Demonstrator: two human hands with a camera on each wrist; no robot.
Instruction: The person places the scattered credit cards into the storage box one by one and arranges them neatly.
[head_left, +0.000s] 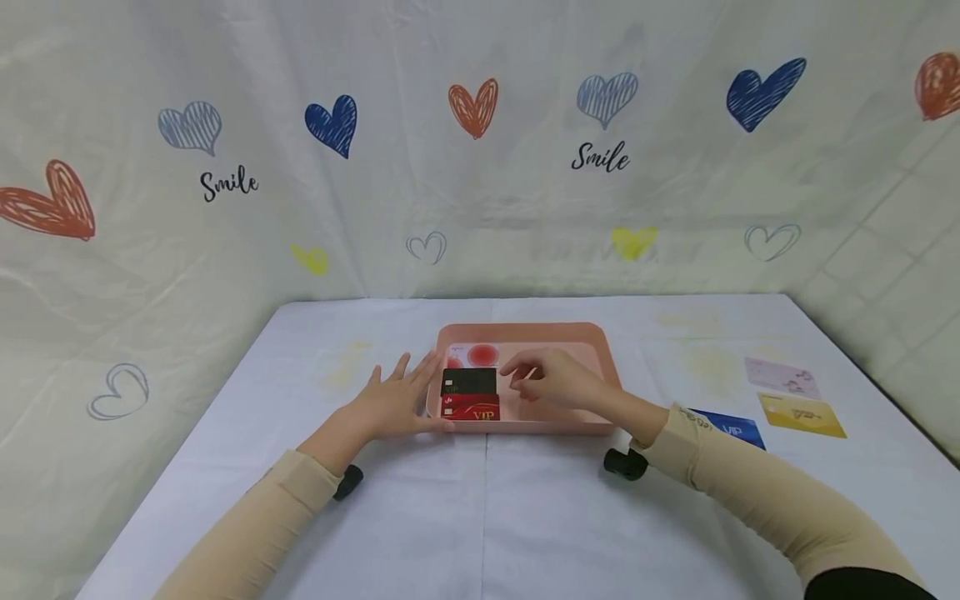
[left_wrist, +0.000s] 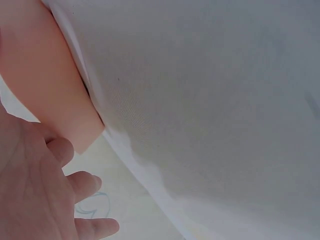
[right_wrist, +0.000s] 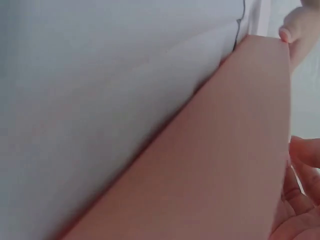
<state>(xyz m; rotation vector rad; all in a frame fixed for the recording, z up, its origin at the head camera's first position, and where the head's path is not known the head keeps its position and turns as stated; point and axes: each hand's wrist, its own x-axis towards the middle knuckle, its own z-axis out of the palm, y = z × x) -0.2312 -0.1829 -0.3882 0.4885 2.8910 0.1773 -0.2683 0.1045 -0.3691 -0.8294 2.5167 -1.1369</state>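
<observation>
Pink tray (head_left: 521, 331), one, long axis left to right. At its left end we list three cards, near to far: red VIP card (head_left: 471, 407), black card (head_left: 469, 382), white-and-red card (head_left: 474, 357), all lengthwise left to right, between the hands. Left hand (head_left: 397, 407): spread, at the tray's left rim, grasping nothing. Right hand (head_left: 551, 379): loosely bent, no held item visible, fingertips just right of the black card; contact we cannot tell.
</observation>
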